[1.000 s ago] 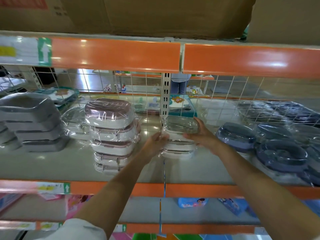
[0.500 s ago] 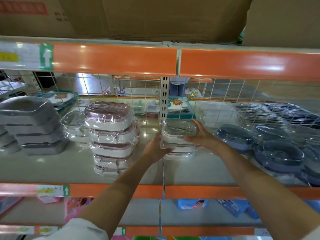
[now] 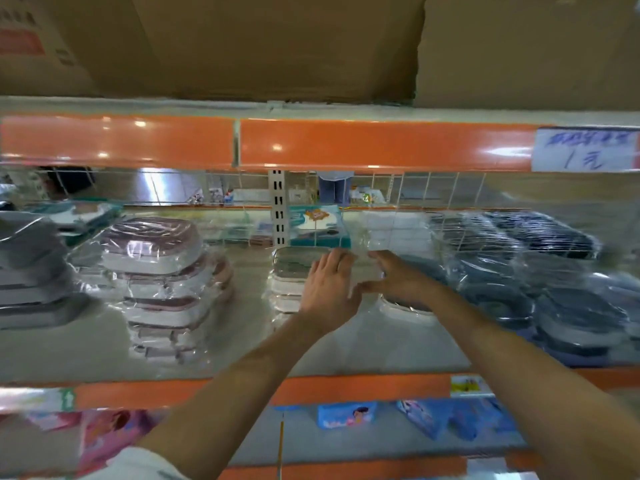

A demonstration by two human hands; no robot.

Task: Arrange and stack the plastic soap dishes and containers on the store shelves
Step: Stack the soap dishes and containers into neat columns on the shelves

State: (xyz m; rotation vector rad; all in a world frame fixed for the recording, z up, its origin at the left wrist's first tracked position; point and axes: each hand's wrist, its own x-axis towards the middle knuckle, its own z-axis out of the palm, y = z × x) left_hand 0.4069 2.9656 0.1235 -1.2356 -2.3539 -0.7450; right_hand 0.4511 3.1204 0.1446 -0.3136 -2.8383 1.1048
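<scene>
Soap dishes (image 3: 294, 271) in clear wrap sit stacked mid-shelf, by the slotted upright (image 3: 279, 206), pink-lidded stack (image 3: 162, 282) off to their left. Left hand (image 3: 329, 289) lies against the stack's right side, fingers straight. Right hand (image 3: 398, 282), fingers extended and relaxed, reaches towards the blue dishes (image 3: 571, 313), holding nothing, thumbs nearly meeting

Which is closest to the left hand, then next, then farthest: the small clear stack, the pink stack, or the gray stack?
From the left hand:
1. Small clear stack, right beside its fingers, mid-shelf.
2. Pink stack, further left.
3. Gray stack, at the far left edge.
</scene>
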